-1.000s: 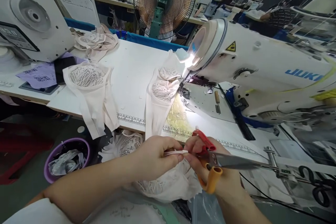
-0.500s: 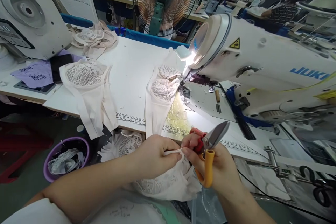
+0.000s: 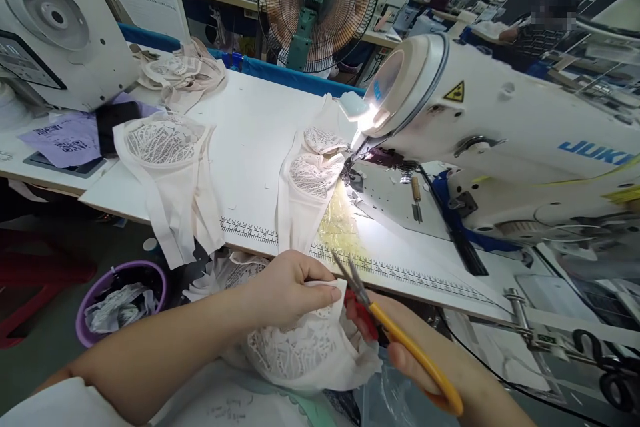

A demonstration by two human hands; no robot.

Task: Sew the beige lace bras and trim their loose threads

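My left hand (image 3: pixel 303 290) pinches the edge of a cream lace bra (image 3: pixel 295 353), which hangs over my lap below the table's front edge. In my right hand (image 3: pixel 400 333) is a pair of scissors (image 3: pixel 413 347) with one orange and one red handle. Their blades are parted and point up and left, close by the fabric edge at my left fingertips. Another cream lace bra (image 3: pixel 313 173) lies under the lit needle area of the sewing machine (image 3: pixel 500 107). A further bra (image 3: pixel 167 147) drapes over the table edge on the left.
A ruler strip (image 3: pixel 250 230) runs along the front of the white table (image 3: pixel 245 147). A purple bin (image 3: pixel 163 280) with scraps stands on the floor at left. Beyond the table are a fan (image 3: pixel 303 33) and a person (image 3: pixel 537 37) in a striped top.
The scissors have swung from pointing up and right to pointing up and left, with the blades now parted. My right fingers have left the fabric edge; my left hand still pinches it.
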